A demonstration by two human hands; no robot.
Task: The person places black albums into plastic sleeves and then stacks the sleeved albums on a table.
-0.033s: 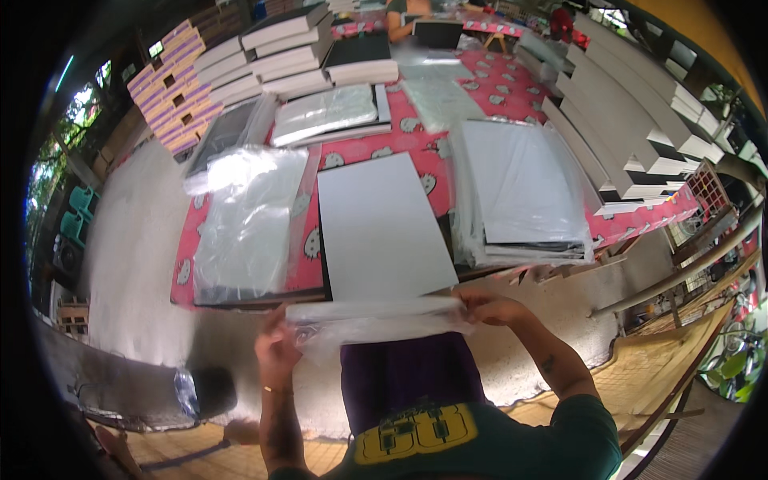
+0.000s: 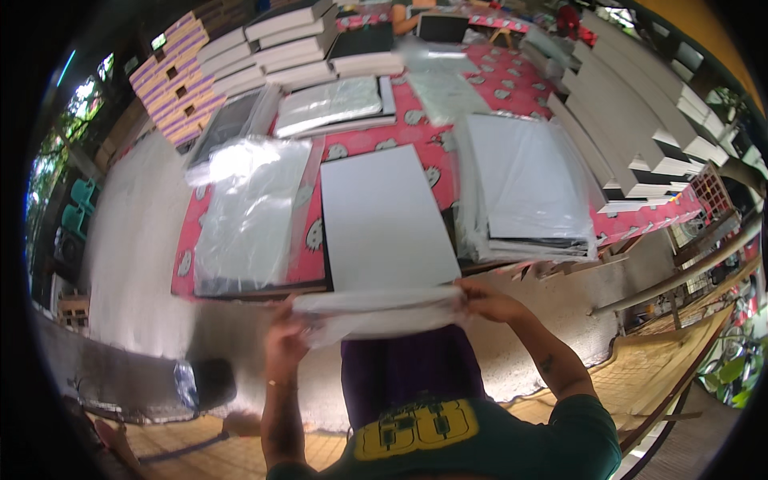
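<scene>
My left hand (image 2: 286,334) and my right hand (image 2: 490,304) grip opposite ends of a clear plastic bag (image 2: 376,310), stretched crosswise at the table's near edge. A flat white board (image 2: 390,220) with a dark edge on its left lies straight ahead of my hands. Its near end meets the bag; whether that end sits inside the bag or behind it I cannot tell. Fingers of both hands are closed on the plastic, with the fingertips partly hidden by it. Left of the board lies a pile of clear plastic bags (image 2: 248,220).
On the right, a plastic-wrapped stack of white boards (image 2: 528,180) lies on the pink patterned tablecloth (image 2: 316,232). Tall stacks of white-and-black slabs (image 2: 640,112) rise behind it. More slabs (image 2: 292,40) stand at the far left. Another person's arm (image 2: 402,20) shows at the far side.
My left hand has moved slightly up and inward with its end of the bag. The right hand keeps nearly the same place. The view has shifted a little.
</scene>
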